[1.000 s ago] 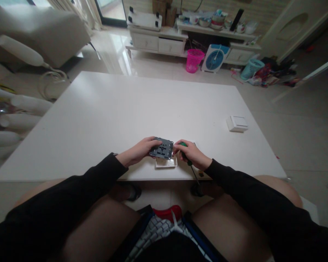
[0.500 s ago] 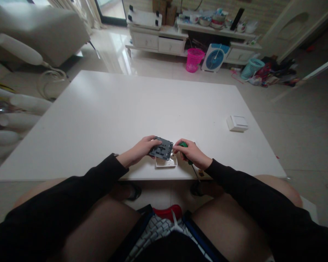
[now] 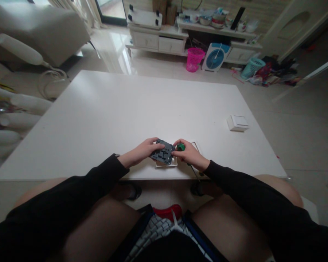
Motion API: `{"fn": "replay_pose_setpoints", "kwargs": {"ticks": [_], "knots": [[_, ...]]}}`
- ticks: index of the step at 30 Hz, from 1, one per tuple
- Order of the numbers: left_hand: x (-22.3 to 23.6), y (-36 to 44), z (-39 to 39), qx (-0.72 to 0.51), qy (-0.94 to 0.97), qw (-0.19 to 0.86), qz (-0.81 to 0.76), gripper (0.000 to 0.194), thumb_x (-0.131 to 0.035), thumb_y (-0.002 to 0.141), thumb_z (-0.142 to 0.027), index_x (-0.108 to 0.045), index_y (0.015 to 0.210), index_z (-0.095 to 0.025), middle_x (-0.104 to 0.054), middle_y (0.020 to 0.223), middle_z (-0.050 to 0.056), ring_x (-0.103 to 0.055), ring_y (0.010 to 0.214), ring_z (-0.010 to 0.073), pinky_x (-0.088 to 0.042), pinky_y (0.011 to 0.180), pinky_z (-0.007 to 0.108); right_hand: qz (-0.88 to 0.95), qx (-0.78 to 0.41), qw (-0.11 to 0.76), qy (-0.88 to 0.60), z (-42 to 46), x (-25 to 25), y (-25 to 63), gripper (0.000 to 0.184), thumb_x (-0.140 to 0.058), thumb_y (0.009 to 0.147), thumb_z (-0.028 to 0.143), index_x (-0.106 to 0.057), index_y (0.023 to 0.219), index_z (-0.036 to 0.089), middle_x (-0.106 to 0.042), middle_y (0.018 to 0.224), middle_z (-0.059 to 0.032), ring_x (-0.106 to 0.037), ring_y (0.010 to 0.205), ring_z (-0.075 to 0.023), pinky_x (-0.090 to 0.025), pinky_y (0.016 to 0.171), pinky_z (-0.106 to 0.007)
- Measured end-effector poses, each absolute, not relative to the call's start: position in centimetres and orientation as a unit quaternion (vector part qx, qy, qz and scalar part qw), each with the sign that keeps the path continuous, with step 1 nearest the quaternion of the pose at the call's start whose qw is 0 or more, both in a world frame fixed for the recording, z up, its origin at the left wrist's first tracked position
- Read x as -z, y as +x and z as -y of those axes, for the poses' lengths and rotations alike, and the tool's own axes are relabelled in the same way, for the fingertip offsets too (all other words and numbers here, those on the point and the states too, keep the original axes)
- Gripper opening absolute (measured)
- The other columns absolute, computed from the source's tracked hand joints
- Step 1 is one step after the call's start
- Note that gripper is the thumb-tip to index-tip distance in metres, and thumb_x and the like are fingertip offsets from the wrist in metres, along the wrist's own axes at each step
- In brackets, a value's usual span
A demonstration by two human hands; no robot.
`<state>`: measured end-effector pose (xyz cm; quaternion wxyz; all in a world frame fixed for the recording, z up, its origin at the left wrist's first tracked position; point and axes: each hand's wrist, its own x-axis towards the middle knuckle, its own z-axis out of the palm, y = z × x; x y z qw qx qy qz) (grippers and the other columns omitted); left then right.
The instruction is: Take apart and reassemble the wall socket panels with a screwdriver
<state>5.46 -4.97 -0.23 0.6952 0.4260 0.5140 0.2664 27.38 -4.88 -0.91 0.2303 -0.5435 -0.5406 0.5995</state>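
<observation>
Just inside the table's (image 3: pixel 153 98) near edge, right of its middle, the left thumb (image 3: pixel 158 146) lies flat on a dark grey switch plate (image 3: pixel 163 154), the left fingers closed beneath; the right fingertips (image 3: pixel 175 153) pinch narrowly at its right side. The right hand (image 3: pixel 192 156) also keeps a green-handled screwdriver (image 3: pixel 180 147) in its curl, shaft slanting toward that edge. The step looks like finger work on the plate's side rather than driving; a next move there calls for a steady left hand (image 3: pixel 139 153). Under the plate sits a white open housing (image 3: pixel 166 166); beyond the right hand, a white frame (image 3: pixel 196 145); near the right edge, a white switch box (image 3: pixel 237 123).
</observation>
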Motion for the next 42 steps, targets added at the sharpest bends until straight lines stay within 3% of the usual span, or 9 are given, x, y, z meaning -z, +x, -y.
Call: {"fn": "replay_pose_setpoints", "kwargs": {"ticks": [8,24,30,36,42], "knots": [[0.6,5.5,5.0,-0.281,0.423,0.698,-0.506,0.027,-0.076,0.077,-0.033,-0.063,0.094,-0.016,-0.068,0.079,0.003,-0.063,0.066,0.015,-0.049,0.058,0.024,0.58,-0.554,0.251,-0.542,4.7,1.3,27.4,0.031,-0.074,0.066,0.025,-0.061,0.094,0.021,-0.063,0.077,0.0034,-0.052,0.059,-0.0109,-0.041,0.049,-0.021],[0.2,5.4,5.0,-0.278,0.437,0.69,-0.505,0.027,-0.074,0.078,-0.035,-0.065,0.093,-0.015,-0.068,0.081,0.004,-0.062,0.068,0.015,-0.048,0.059,0.024,0.549,-0.582,0.246,-0.548,4.9,0.7,26.9,0.03,-0.075,0.066,0.025,-0.059,0.091,0.023,-0.06,0.066,0.0071,-0.05,0.048,-0.0092,-0.042,0.042,-0.021],[-0.2,5.6,5.0,-0.302,0.376,0.721,-0.498,0.022,-0.072,0.078,-0.031,-0.064,0.089,-0.014,-0.065,0.076,0.002,-0.06,0.063,0.014,-0.048,0.054,0.023,0.475,-0.66,0.262,-0.52,4.8,0.6,27.0,0.023,-0.065,0.071,0.034,-0.058,0.09,0.024,-0.051,0.051,0.0097,-0.046,0.039,-0.0105,-0.031,0.035,-0.02],[0.2,5.1,4.6,-0.328,0.268,0.771,-0.475,0.018,-0.062,0.082,-0.028,-0.066,0.081,-0.011,-0.068,0.072,0.007,-0.059,0.057,0.0147,-0.045,0.05,0.025,0.455,-0.677,0.311,-0.488,5.0,0.2,26.9,0.038,-0.07,0.06,0.022,-0.06,0.096,0.022,-0.07,0.084,0.005,-0.043,0.042,-0.0049,-0.033,0.036,-0.021],[-0.1,5.1,4.6,-0.33,0.246,0.775,-0.48,0.019,-0.059,0.083,-0.026,-0.067,0.075,-0.011,-0.066,0.066,0.006,-0.057,0.053,0.0142,-0.042,0.044,0.024,0.486,-0.646,0.306,-0.503,5.4,-0.4,26.5,0.038,-0.083,0.063,0.03,-0.06,0.092,0.022,-0.068,0.079,0.0054,-0.043,0.046,-0.0052,-0.034,0.04,-0.021]]}}
